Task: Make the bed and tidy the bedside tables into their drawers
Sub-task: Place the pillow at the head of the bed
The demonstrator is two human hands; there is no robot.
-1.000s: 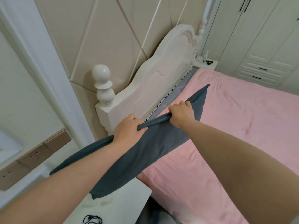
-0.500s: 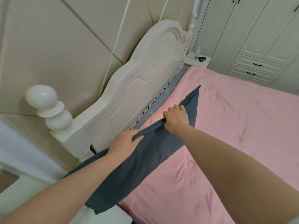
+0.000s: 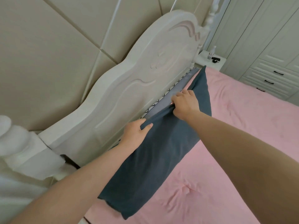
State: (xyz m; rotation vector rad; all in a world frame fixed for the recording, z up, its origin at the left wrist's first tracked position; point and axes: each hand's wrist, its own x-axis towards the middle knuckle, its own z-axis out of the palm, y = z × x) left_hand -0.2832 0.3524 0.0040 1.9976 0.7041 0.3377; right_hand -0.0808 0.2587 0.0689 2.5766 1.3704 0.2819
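A dark blue-grey pillow (image 3: 155, 160) lies lengthwise along the head of the bed, on the pink quilt (image 3: 234, 143). My left hand (image 3: 136, 135) grips the pillow's upper edge near its middle. My right hand (image 3: 185, 105) grips the same edge farther along, bunching the cloth. The pillow's far corner points toward the far bedside table (image 3: 208, 59). The white carved headboard (image 3: 139, 84) rises just left of both hands, with a grey sheet strip (image 3: 176, 89) showing along its foot.
A round white bedpost (image 3: 11, 141) stands at the near left corner. On the far bedside table sit a small bottle (image 3: 211, 53) and a dark object (image 3: 216, 59). White wardrobe doors and drawers (image 3: 267, 75) fill the right background. Padded wall panels sit behind the headboard.
The pillow has been carried from over the near bedside table onto the bed, farther along the headboard. Both hands kept their grip, and the view swung right, hiding the near table.
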